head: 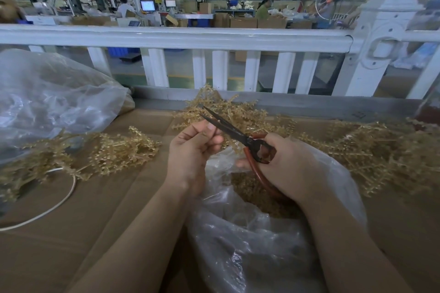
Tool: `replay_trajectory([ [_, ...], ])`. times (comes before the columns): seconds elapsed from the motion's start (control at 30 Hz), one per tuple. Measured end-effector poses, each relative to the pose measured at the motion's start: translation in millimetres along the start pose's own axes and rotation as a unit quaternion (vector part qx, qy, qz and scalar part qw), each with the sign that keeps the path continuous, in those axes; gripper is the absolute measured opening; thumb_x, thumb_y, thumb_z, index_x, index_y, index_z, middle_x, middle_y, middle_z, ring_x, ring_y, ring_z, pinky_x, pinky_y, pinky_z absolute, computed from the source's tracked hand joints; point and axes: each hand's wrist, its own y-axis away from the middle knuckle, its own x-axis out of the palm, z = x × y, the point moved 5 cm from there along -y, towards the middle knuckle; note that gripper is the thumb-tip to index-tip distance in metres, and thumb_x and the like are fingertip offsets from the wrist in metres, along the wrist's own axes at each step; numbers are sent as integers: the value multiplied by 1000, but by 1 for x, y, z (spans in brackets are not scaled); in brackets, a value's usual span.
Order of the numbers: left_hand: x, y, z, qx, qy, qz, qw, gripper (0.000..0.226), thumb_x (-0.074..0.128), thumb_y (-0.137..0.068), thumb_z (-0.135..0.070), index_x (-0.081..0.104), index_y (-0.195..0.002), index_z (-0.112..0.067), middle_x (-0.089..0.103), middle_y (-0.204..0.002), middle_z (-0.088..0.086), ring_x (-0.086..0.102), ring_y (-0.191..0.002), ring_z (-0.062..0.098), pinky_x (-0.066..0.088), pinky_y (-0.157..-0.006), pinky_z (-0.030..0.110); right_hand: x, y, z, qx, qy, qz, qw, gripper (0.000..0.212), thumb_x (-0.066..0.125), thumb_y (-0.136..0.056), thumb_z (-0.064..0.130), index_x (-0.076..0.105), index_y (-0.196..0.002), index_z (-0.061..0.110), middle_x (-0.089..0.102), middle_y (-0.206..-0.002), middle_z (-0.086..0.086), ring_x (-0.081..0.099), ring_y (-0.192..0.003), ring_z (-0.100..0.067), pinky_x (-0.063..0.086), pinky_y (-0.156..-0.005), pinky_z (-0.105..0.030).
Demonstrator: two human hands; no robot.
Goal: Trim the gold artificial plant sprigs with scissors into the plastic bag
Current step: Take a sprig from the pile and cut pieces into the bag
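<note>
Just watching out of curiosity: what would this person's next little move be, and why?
Probably close the scissors: the right hand holds them with blades parted beside the left hand, whose fingertips seem to pinch something small, right above the open plastic bag that already holds gold trimmings.

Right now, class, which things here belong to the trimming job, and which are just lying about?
Belong to the job:
scissors in the right hand
left hand pinching a sprig
gold sprigs
open plastic bag holding cut pieces

Lying about:
white cord
second plastic bag
white railing
</note>
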Motion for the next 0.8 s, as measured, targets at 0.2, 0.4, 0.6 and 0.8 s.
replay_trajectory([
  [0.2, 0, 0, 0, 1, -23, 16, 1000, 21, 53, -94, 3, 63, -77, -5, 68, -67, 3, 63, -61, 11, 53, -62, 19, -2, 0, 0, -25, 19, -19, 999, 58, 37, -59, 102, 43, -83, 49, 56, -71, 27, 51, -67, 6, 41, -57, -21],
  [0.4, 1, 1, 1, -14, -16, 25, 999, 21, 56, -92, 1, 65, -76, -7, 70, -68, 3, 65, -62, 10, 53, -61, 19, -3, 2, 0, -36, 11, -46, 998, 54, 38, -60, 103, 43, -76, 52, 53, -64, 26, 50, -61, 6, 36, -52, -20],
  [0.6, 1, 1, 1, -29, -11, 17, 999, 14, 58, -89, -1, 67, -80, -8, 70, -70, 3, 65, -62, 11, 54, -61, 19, 0, 0, -3, -15, 3, -26, 1000, 64, 45, -58, 101, 55, -86, 45, 57, -69, 23, 54, -69, 2, 50, -63, -30],
  [0.8, 0, 1, 0, -29, -14, 19, 999, 19, 57, -90, 0, 67, -77, -9, 69, -69, 4, 64, -60, 12, 53, -61, 20, 0, 0, -2, -11, -8, -6, 1000, 69, 49, -57, 97, 60, -87, 36, 59, -68, 18, 56, -66, -1, 49, -62, -29],
])
